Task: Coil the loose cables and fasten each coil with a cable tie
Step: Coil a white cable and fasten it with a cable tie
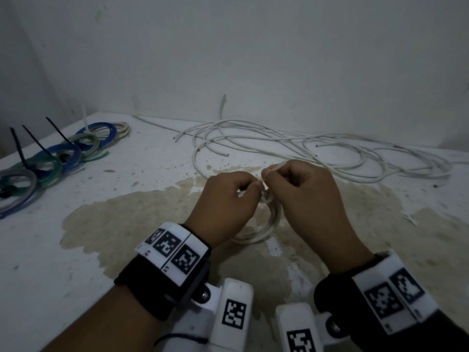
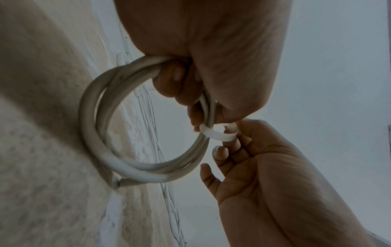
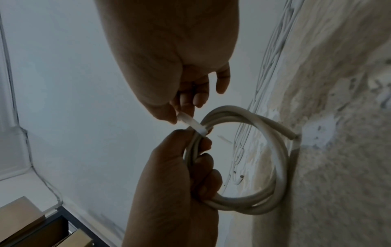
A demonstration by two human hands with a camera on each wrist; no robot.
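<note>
The left hand (image 1: 225,201) has its fingers curled round a small coil of white cable (image 1: 264,224), gripping the bundled turns on one side. The coil stands on its edge on the table (image 1: 76,262), its lowest turn touching the stained patch near the front edge, about midway along it. One cut end of the cable sticks out at the bottom of the coil, against the table top.

A white cable tie (image 2: 215,134) is looped round the turns just beyond the left hand's fingertips. The loop is not drawn tight — a gap shows between the strap and the cable. The right hand (image 1: 302,196) pinches the strap between thumb and forefinger; its other fingers (image 2: 220,152) hang loosely curled and hold nothing. In the right wrist view the strap runs from that pinch straight down to the coil, where it wraps the turns just above the left thumb.

Behind the hands, toward the back edge of the table, loose white cables (image 1: 317,146) lie sprawled in wide, overlapping loops, several cut ends showing. Near the left edge lies a row of finished coils (image 1: 58,158) — blue, green and grey — overlapping one another, with the tails of black cable ties (image 1: 17,146) sticking up from them. A cream coil (image 1: 121,129) lies at the far end of that row, near the back left corner. Both wrists carry black bands with white marker blocks (image 1: 175,250).
</note>
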